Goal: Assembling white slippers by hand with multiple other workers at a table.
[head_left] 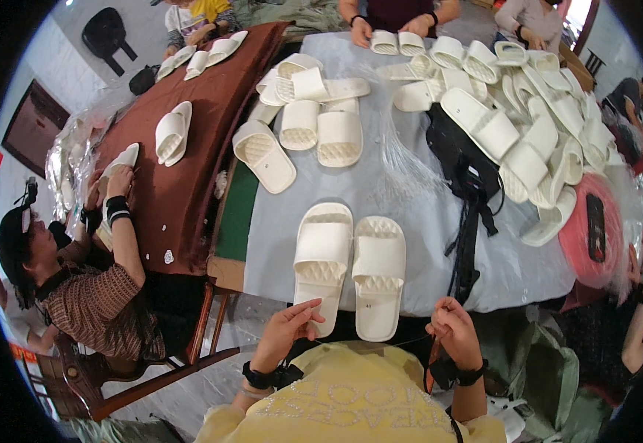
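Two hands, left (286,325) and right (451,328), raised, pinching a taut thin thread (366,345) before white slippers (351,266).

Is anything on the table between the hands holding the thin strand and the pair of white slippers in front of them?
Nothing visible. The left hand and right hand hold a thin clear strand just below the table edge, and the pair of white slippers lies directly ahead. The black strap bundle lies off to the right.
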The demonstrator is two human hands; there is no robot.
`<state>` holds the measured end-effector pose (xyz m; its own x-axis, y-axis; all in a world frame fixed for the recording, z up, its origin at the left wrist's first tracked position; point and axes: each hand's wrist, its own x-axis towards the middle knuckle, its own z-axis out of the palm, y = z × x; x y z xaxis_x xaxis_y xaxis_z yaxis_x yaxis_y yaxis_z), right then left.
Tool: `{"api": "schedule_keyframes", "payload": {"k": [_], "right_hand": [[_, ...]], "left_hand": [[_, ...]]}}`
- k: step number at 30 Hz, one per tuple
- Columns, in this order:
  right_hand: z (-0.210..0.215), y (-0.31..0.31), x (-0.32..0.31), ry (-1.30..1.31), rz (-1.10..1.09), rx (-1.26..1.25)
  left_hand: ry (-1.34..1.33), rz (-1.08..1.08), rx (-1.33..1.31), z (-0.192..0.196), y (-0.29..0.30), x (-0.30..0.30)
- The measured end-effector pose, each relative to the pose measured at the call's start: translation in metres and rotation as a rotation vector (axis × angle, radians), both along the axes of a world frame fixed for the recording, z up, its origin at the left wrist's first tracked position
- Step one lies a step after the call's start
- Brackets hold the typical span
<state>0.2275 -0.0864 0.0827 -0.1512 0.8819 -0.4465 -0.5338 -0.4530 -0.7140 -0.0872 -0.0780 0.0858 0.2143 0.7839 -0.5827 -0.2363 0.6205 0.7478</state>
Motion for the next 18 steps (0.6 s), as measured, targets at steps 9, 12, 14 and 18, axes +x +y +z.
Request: {"api": "schedule_keyframes", "payload": {"k": [9,12,14,18], "right_hand": [[0.057,0.133,-0.037,-0.263,0.329,0.293],[0.03,0.191,-0.076,-0.461,0.481,0.544],[0.009,0.215,-0.108,-0.511,0.568,0.649],[-0.032,0.25,-0.144,-0.895,0.883,0.817]], "left_hand": [[-0.009,0.279,-0.048,-0.02,0.061,0.026],[-0.093,0.435,-0.019,-0.032,0.072,0.041],[0.023,0.351,0.016,-0.046,0.072,0.039],[0.243,0.408,0.061,-0.039,0.08,0.062]]}}
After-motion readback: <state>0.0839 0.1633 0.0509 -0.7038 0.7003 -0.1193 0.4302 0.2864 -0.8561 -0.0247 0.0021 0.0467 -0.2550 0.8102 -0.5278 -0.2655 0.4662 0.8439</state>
